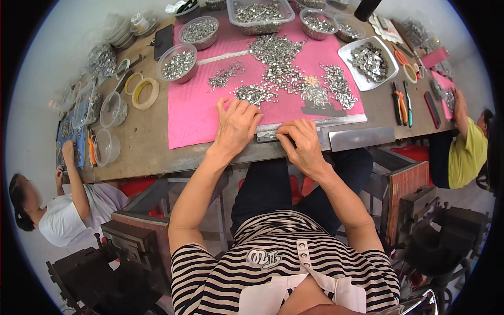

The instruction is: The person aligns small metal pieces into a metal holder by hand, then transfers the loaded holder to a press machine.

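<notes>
A narrow metal bar-shaped fixture lies along the front edge of the workbench. My right hand is closed on it, thumb at the near side and fingers bent over the top. My left hand rests at the pink mat, just in front of a heap of small silvery metal parts. Its fingers are curled and drawn in, with the tips partly hidden, so what they hold does not show. Beside my right hand lies a flat grey metal plate. Thin metal pins sit in a small pile beyond it.
A larger heap of metal parts spreads across the mat. Clear tubs and a white tray hold more. Tape rolls lie to the left, pliers to the right. Co-workers sit on both sides.
</notes>
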`<move>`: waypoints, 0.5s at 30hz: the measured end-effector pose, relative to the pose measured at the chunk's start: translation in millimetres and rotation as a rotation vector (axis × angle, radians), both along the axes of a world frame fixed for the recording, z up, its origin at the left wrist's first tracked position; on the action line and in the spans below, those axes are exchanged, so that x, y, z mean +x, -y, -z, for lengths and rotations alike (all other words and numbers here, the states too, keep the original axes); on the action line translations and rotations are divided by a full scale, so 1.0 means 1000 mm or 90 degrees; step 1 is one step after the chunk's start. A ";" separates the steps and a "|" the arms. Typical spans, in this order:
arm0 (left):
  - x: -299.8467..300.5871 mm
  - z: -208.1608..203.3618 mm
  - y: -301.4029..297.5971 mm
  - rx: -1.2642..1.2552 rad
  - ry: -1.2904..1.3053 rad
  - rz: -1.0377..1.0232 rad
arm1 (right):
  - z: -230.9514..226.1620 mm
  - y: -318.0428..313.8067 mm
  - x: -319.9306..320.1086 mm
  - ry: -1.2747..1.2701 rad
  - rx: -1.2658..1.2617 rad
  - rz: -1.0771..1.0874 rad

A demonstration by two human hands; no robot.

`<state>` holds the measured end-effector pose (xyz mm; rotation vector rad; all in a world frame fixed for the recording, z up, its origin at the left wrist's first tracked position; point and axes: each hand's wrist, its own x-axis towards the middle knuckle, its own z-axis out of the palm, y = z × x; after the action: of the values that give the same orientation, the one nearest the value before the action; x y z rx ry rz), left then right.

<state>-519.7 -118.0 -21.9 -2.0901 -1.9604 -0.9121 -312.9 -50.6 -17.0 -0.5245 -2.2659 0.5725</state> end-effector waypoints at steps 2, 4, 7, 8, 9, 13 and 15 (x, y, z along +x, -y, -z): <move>0.002 0.003 -0.001 0.012 0.009 -0.010 | 0.001 0.000 0.002 -0.008 0.005 -0.001; 0.003 0.004 -0.001 0.032 -0.001 -0.011 | 0.003 0.000 0.002 -0.011 -0.014 0.011; 0.004 0.004 0.001 0.050 -0.001 -0.013 | 0.002 0.000 0.002 -0.009 -0.025 0.014; 0.004 0.005 0.002 0.049 -0.001 -0.014 | 0.002 0.000 0.002 -0.009 -0.025 0.013; 0.005 0.005 0.002 0.043 0.007 -0.016 | 0.003 0.000 0.002 -0.008 -0.016 0.014; 0.012 0.004 0.008 0.037 0.096 -0.018 | 0.005 0.001 0.000 -0.010 0.010 0.022; 0.018 0.001 0.013 0.034 0.160 -0.016 | 0.007 0.001 -0.001 -0.016 0.021 0.024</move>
<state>-501.4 -131.0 -23.3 -2.0006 -2.0446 -1.2629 -313.6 -51.8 -23.8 -0.5400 -2.2333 0.5193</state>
